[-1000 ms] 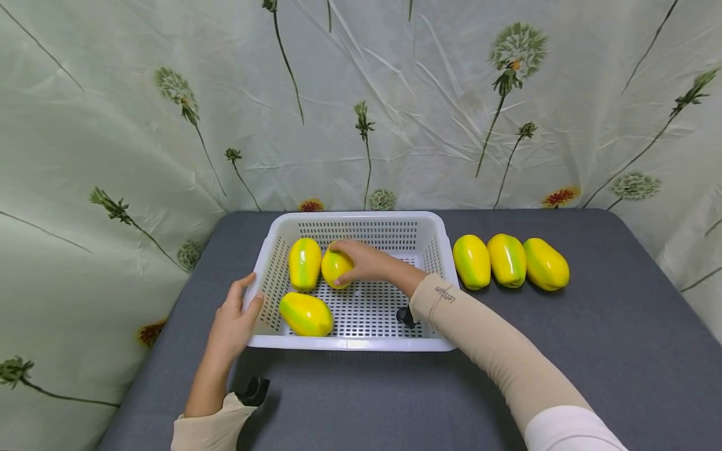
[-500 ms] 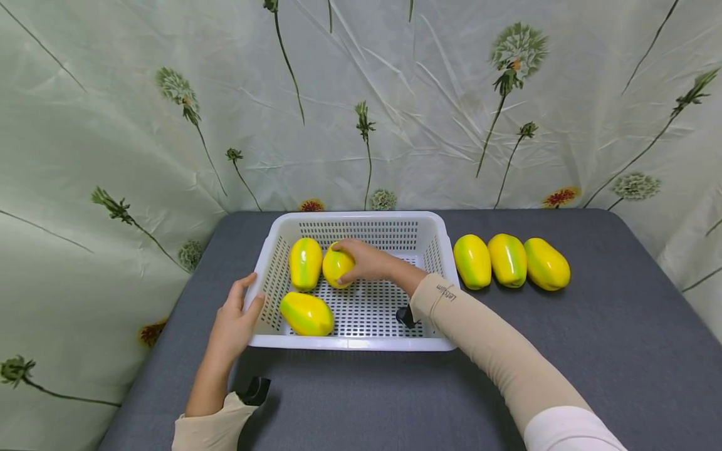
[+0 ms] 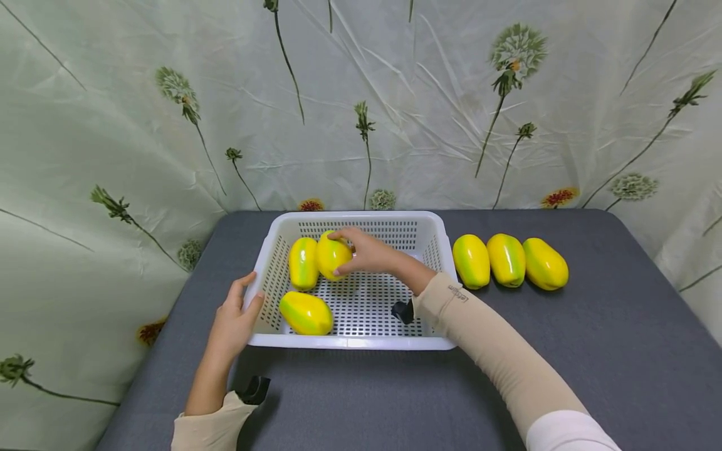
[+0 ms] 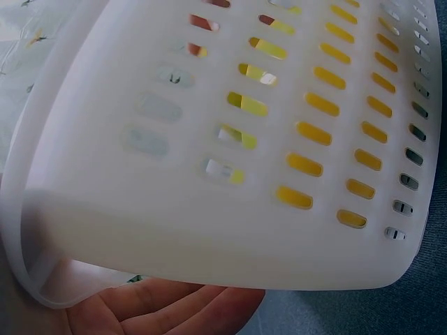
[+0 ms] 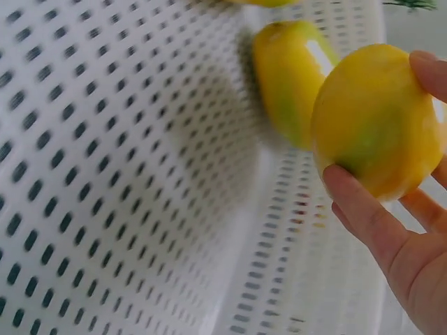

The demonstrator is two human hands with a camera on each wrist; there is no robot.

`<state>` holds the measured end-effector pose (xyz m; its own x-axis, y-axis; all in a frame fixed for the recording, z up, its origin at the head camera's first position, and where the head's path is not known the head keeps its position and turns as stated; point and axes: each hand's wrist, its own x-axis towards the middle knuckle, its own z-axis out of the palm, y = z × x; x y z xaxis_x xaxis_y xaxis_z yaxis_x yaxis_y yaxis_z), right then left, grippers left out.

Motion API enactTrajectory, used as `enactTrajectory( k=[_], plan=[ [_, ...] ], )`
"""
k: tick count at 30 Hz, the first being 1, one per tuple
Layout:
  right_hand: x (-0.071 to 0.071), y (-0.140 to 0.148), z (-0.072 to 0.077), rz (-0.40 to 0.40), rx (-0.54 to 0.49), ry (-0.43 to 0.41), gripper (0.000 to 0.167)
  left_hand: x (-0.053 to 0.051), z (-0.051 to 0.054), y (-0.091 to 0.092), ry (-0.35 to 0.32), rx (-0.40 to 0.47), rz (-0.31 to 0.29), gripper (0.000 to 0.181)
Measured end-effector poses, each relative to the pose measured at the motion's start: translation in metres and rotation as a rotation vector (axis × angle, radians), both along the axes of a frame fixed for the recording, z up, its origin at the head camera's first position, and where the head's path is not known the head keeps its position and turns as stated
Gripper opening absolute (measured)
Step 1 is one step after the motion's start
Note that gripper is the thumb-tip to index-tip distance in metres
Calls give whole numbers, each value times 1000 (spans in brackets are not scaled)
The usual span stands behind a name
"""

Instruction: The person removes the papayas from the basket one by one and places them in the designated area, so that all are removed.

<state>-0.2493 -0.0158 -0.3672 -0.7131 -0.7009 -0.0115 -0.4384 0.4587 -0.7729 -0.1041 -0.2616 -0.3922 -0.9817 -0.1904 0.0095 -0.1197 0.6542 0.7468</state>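
A white perforated plastic basket point(image 3: 361, 342) holds several glossy yellow-green papayas. My right hand point(image 3: 366, 252) grips one papaya point(image 3: 331, 257) between thumb and fingers, above the basket floor. Beside it, to the left, lies another papaya point(image 3: 303, 264); a third papaya point(image 3: 306, 313) lies sideways near the front left. The right wrist view shows the held papaya point(image 5: 377, 125) with fingers on both sides. My left hand point(image 3: 232, 322) rests against the left rim, fingers fairly straight. In the left wrist view, the fingers point(image 4: 188, 307) of that hand lie along the basket's outer wall point(image 4: 174, 237).
To the right of the basket, three more papayas stand side by side: the near one point(image 3: 471, 261), the middle one point(image 3: 507, 260) and the far-right one point(image 3: 545, 264). A grey cloth point(image 3: 361, 401) covers the table. A flower-printed curtain point(image 3: 423, 125) hangs behind it.
My right hand has moved slightly up and to the left with the papaya, which shows more of itself and now overlaps its neighbour. My left hand and the basket have stayed in place.
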Motion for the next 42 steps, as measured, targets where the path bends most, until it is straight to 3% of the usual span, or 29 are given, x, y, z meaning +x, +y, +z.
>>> enactTrajectory(
  k=[11, 21, 29, 42],
  plan=[
    [9, 13, 19, 40, -193, 3, 69, 1, 1, 0, -19, -2, 2, 51],
    [22, 32, 35, 26, -328, -39, 70, 0, 1, 0, -19, 5, 0, 52],
    [32, 52, 46, -20, -356, -29, 71, 0, 1, 0, -22, 6, 2, 52],
    [48, 99, 54, -82, -356, 105, 72, 0, 0, -1, -14, 3, 1, 52]
  ],
)
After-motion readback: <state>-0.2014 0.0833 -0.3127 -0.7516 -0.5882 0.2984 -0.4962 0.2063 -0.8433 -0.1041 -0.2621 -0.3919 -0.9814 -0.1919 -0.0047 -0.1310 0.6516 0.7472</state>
